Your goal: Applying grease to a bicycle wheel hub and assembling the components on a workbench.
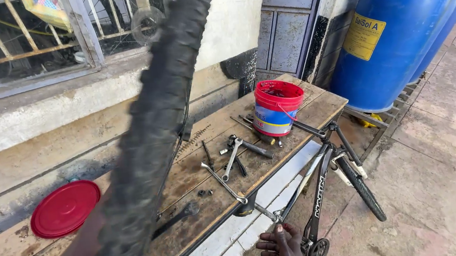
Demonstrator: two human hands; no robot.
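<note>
- The right hand sits low in the view, fingers curled down on the bare frame of the bicycle, gripping the frame tube near its lower end.
- The bicycle frame stands upside down on the pavement, just beside the long edge of the wooden workbench; its long axis runs from the hand up and away toward the red bucket, and 1 wheel is mounted at the far end, tilted against the ground.
- The left hand itself cannot be made out: only a dark, blurred forearm shows at the bottom left, so how its fingers are set cannot be told.
- A black knobby tyre rises in front of that arm, very close to the camera and blurred; its long axis runs from the bottom left up to the top centre of the view, leaning right.
- On the bench beyond the right hand lie several spanners and other small metal tools, scattered between the tyre and the bucket.
- A red bucket with a blue band stands near the far end of the bench.
- A round red lid lies flat on the bench to the left of the tyre.
- 2 blue drums stand against the wall, well apart from the hands.
</note>
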